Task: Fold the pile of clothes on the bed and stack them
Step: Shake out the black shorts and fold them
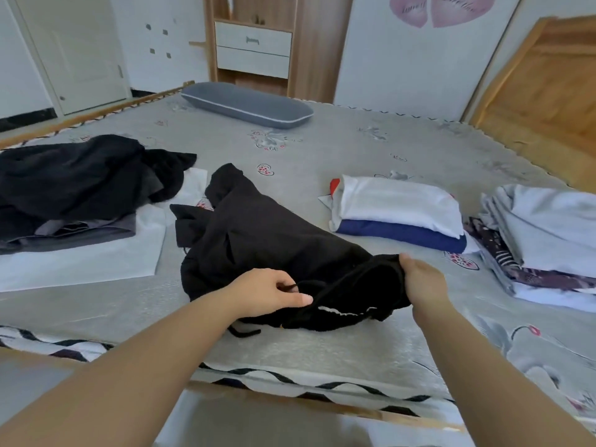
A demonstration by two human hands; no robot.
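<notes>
A crumpled black garment (264, 233) with a drawstring waistband lies on the grey bed (338, 150) near its front edge. My left hand (271, 293) pinches the waistband at its left end, and my right hand (422, 279) grips the waistband's right end. A loose pile of black and grey clothes (74, 185) sits at the left on a white garment (96, 253). To the right stands a folded stack, white on dark blue (400, 211). A second stack of pale and patterned pieces (548, 233) is at the far right.
A grey pillow (248, 103) lies at the far side of the bed. A wooden shelf unit with white drawers (253, 48) stands behind it, a white door (77, 50) at the left and a wooden board (541, 88) at the right.
</notes>
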